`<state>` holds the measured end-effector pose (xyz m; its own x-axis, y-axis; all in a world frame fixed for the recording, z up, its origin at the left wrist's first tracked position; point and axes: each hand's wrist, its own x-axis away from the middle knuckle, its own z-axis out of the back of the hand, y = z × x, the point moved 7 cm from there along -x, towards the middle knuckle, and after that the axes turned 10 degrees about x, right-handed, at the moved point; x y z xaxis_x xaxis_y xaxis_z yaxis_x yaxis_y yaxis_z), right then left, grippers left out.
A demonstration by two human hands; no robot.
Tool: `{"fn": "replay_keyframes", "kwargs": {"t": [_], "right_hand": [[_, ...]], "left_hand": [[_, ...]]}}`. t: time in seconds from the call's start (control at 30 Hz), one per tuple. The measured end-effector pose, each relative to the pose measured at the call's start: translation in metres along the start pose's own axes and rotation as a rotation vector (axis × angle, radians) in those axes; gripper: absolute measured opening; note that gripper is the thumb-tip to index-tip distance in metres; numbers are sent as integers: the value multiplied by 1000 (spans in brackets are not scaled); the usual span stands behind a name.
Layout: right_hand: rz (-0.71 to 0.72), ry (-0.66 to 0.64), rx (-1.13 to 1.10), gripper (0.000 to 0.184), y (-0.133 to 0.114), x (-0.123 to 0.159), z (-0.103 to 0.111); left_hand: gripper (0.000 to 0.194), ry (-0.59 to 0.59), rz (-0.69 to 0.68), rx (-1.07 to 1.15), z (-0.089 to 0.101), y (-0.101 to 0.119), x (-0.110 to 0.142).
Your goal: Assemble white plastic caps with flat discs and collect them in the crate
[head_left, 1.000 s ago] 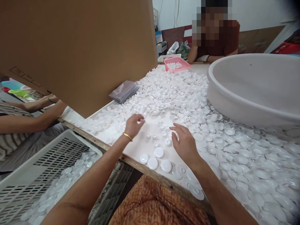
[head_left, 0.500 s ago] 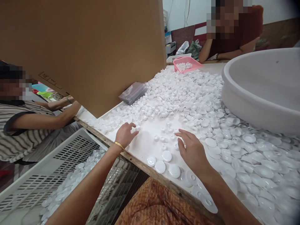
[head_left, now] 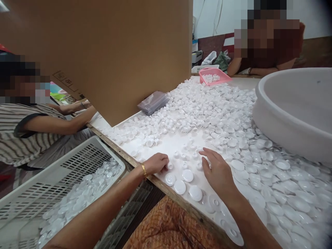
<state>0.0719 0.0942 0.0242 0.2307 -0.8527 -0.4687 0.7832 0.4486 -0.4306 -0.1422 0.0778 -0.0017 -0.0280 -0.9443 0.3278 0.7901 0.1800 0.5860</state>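
Observation:
With fingers curled and pressed together, my left hand [head_left: 157, 163] is low over the table near its front edge. A small round white plastic cap [head_left: 170, 165] shows at its fingertips. My right hand [head_left: 218, 170] rests with fingers apart beside another small white cap [head_left: 199, 166], holding nothing that I can see. Between the hands lie several more small caps, one small cap [head_left: 185, 166] among them. Closer to the edge are larger flat white discs, including a glossy disc [head_left: 195, 193] and a ringed disc [head_left: 170, 178].
A heap of white plastic pieces [head_left: 207, 110] covers much of the table, with a large white tub [head_left: 290, 114] at right. A cardboard box [head_left: 116, 62], plastic bags [head_left: 153, 102] and pink scoop [head_left: 214, 76] stand behind. A slotted crate [head_left: 85, 155] is lower left. Two people sit nearby.
My left hand has moved right and nearer to me, and its fingers have closed at a small cap. My right hand stays almost in place. The view has shifted slightly.

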Motion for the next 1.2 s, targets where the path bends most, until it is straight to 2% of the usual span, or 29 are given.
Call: {"fn": "replay_keyframes", "kwargs": {"t": [0.07, 0.13, 0.23, 0.33, 0.4, 0.63, 0.73, 0.87, 0.93, 1.1, 1.2], "right_hand": [[-1, -13, 5, 27, 1, 1, -2], [-7, -20, 8, 27, 3, 1, -4], [-18, -22, 21, 27, 6, 0, -4], [-20, -13, 31, 27, 6, 0, -4], [-16, -11, 31, 27, 6, -1, -4], [-8, -4, 24, 27, 8, -1, -3], [-14, -14, 24, 27, 8, -1, -4], [-22, -25, 13, 27, 6, -1, -5], [-17, -30, 9, 27, 5, -1, -5], [-33, -41, 17, 27, 11, -1, -6], [-46, -27, 29, 27, 12, -2, -5]], "left_hand": [[27, 6, 16, -29, -6, 0, -2], [22, 67, 28, -87, 0, -2, -5], [13, 231, 57, -182, 31, -10, -9], [22, 447, 71, -309, 68, -22, -14], [26, 502, 41, -401, 77, -26, -20], [16, 383, -131, -411, 37, -10, -34], [15, 381, -114, -391, 44, -9, -30], [17, 480, -63, -355, 69, -10, -25], [20, 502, -91, -292, 68, -3, -27], [12, 435, -153, -213, 34, 16, -31], [10, 408, -153, -220, 25, 18, -26]]}}
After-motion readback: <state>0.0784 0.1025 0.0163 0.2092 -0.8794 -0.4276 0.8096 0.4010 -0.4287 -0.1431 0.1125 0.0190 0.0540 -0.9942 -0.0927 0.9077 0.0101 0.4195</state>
